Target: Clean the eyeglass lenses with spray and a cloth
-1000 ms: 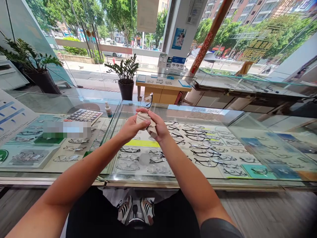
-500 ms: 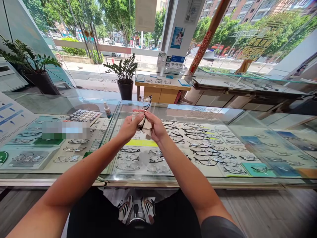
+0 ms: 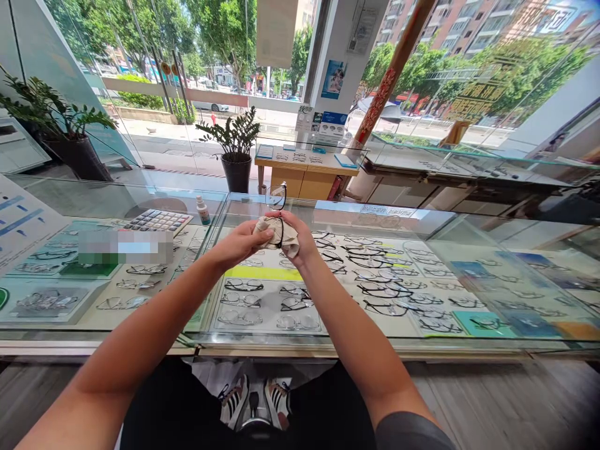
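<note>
Dark-framed eyeglasses (image 3: 284,195) are held above the glass counter, turned on end with one clear lens sticking up. A crumpled beige cloth (image 3: 287,236) wraps the lower part, and the other lens is hidden by it. My left hand (image 3: 241,242) is closed on the cloth, its thumb pressed along the front. My right hand (image 3: 304,239) is closed around the glasses and the cloth's right side; its fingertips are mostly hidden behind them.
The glass display counter (image 3: 262,342) holds several rows of spectacles under its top. A calculator (image 3: 157,220) and a small spray bottle (image 3: 203,210) stand to the left. Beyond are a potted plant (image 3: 235,172) and a wooden display table (image 3: 285,181).
The glasses have turned more edge-on and shifted slightly right. My left thumb has moved lower on the cloth, which now shows more widely between my hands.
</note>
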`<control>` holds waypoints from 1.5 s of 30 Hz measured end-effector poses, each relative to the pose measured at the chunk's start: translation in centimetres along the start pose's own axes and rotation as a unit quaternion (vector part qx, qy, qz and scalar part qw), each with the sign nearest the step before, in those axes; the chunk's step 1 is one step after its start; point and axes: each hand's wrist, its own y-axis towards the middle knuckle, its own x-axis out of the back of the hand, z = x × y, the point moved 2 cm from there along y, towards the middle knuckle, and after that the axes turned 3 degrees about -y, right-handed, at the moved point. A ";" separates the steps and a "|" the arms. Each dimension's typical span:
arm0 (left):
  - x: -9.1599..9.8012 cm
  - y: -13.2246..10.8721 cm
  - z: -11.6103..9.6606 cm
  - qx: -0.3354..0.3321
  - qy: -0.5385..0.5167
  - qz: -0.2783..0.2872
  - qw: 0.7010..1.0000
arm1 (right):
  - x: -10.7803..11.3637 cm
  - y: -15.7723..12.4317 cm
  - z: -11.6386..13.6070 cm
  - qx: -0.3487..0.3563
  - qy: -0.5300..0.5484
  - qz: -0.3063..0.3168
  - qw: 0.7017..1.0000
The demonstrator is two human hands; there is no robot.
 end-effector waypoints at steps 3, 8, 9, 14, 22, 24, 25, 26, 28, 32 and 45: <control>0.1 0.1 0.0 -0.007 0.019 -0.003 1.000 | -0.1 -0.1 -0.1 0.016 -0.005 -0.010 1.000; 0.5 0.2 0.4 0.005 0.051 -0.028 0.998 | 0.0 -0.2 -0.1 0.037 -0.018 -0.031 0.999; 0.5 0.2 0.4 0.008 0.060 -0.033 0.998 | 0.0 -0.2 -0.1 0.035 -0.019 -0.031 0.999; 0.0 0.4 0.7 -0.014 0.080 -0.080 0.994 | -0.1 -0.2 -0.4 0.036 -0.012 -0.027 0.999; -0.8 0.8 2.1 -0.071 0.062 -0.168 0.981 | -0.8 -0.8 -0.9 0.019 -0.036 -0.026 0.999; -0.7 0.8 2.1 -0.075 0.070 -0.181 0.978 | -1.1 -0.8 -0.9 0.026 -0.033 -0.028 0.999; -0.5 0.9 2.1 -0.072 0.067 -0.182 0.978 | -1.1 -0.8 -0.9 0.034 -0.033 -0.033 0.998; -0.3 0.9 2.1 -0.065 0.058 -0.180 0.980 | -1.2 -0.7 -0.9 0.044 -0.033 -0.039 0.998; 0.3 1.0 2.2 -0.037 0.034 -0.167 0.985 | -1.0 -0.6 -0.7 0.065 -0.034 -0.055 0.996; 2.0 1.4 2.3 0.010 0.016 -0.170 0.985 | -0.1 -0.4 0.1 0.068 -0.048 -0.074 0.994; 3.9 1.7 0.1 -0.046 -0.052 -0.165 0.984 | 0.0 -0.3 -0.3 0.070 -0.205 0.004 0.976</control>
